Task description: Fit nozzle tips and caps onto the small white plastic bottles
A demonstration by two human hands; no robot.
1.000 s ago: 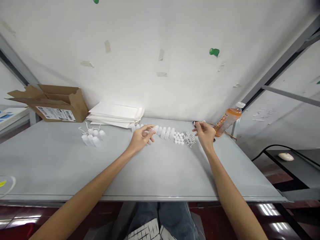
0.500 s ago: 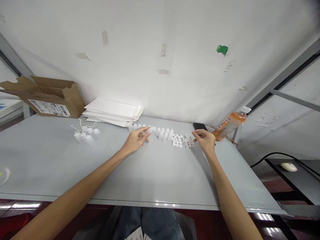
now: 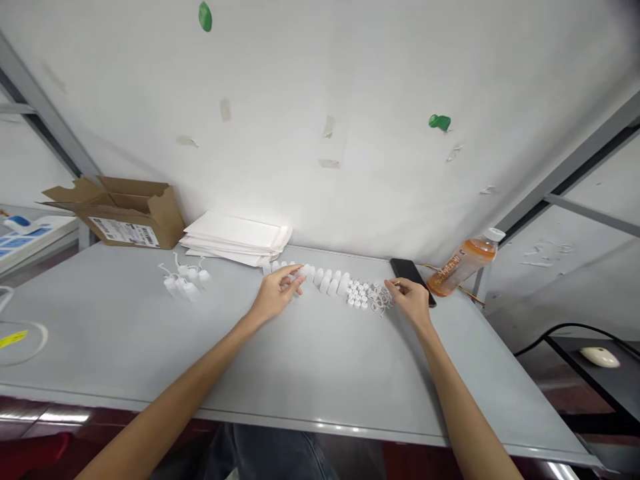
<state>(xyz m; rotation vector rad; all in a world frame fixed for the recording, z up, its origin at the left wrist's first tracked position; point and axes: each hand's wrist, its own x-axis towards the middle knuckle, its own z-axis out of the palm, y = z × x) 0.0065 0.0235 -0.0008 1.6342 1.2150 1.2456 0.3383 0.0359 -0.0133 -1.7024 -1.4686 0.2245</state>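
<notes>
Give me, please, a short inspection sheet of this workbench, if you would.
Surface: pale grey tabletop.
Job's things: row of white plastic bottles; small white caps; tangled white plastic loops; white corded bottles, grouped further left.
Clutter: black smartphone; tilted orange drink bottle; brown cardboard box; white paper stack.
Hands: left hand at the bottle row; right hand at the loops; any grip unclear.
Cables: thin orange wire; black cable.
Surroundings: white taped wall; white computer mouse.
</notes>
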